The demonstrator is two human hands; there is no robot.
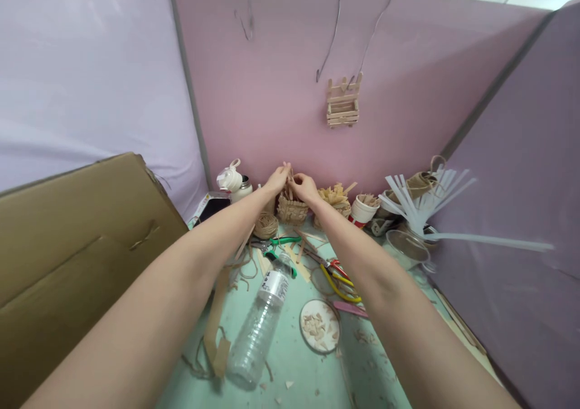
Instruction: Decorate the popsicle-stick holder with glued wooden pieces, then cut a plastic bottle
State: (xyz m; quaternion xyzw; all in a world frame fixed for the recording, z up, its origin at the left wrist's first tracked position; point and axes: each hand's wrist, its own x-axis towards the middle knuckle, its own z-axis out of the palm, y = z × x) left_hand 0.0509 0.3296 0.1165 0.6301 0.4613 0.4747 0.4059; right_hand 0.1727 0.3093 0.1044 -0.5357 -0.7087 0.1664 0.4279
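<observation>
Both my arms reach to the far side of the table, where a small woven basket (292, 211) holds upright thin wooden strips (289, 192). My left hand (276, 180) is at the basket's upper left, its fingers closed together. From the right, my right hand (304, 189) meets it over the rim, with thumb and fingers pinched. What either hand grips among the strips is too small to make out. A ball of twine (265, 225) sits just left of the basket. To its right, a second basket (335, 202) is filled with pale wood pieces.
A clear plastic bottle (260, 327) lies in front, beside a round lid with wood chips (319, 326). Yellow-handled pliers (338, 285) and green-handled pliers (283, 240) lie mid-table. Cardboard (86, 240) stands left; white strips (419, 209) fan out at right. A stick-built rack (343, 104) hangs on the wall.
</observation>
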